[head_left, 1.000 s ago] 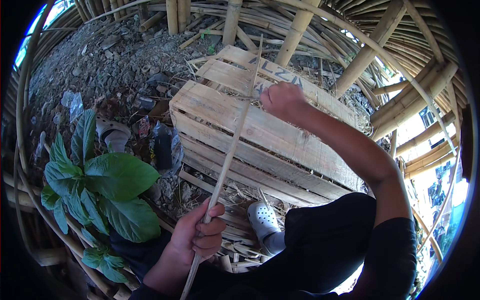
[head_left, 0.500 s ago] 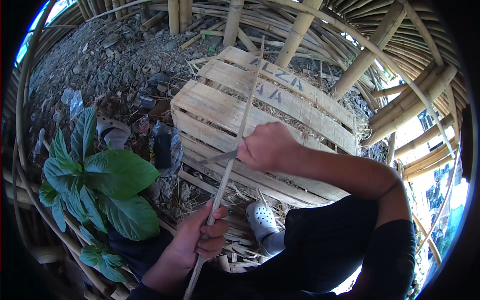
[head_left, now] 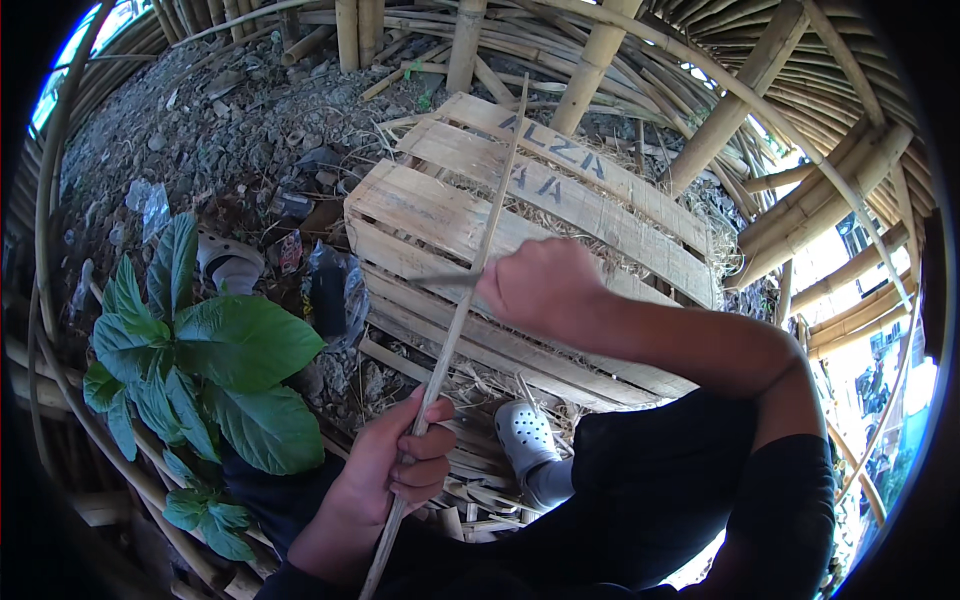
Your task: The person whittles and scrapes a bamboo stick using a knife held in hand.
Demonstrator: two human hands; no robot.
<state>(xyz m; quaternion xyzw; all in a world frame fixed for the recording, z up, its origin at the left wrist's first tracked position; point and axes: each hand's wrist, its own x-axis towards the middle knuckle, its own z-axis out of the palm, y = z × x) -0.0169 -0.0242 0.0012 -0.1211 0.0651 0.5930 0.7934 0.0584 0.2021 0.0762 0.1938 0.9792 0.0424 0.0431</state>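
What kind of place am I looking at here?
Probably an outdoor bamboo craft spot: bamboo poles ring the stony ground, a wooden slatted crate sits in front, and both hands work a thin bamboo strip.

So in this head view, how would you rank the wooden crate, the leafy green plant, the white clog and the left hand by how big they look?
1. Wooden crate, the largest by far.
2. Leafy green plant.
3. Left hand.
4. White clog, the smallest.
The hand is nearer the camera, so it may only look bigger than the clog.

Sunlit bamboo poles (head_left: 600,50) ring gravelly ground (head_left: 200,110) beside a leafy plant (head_left: 200,360).
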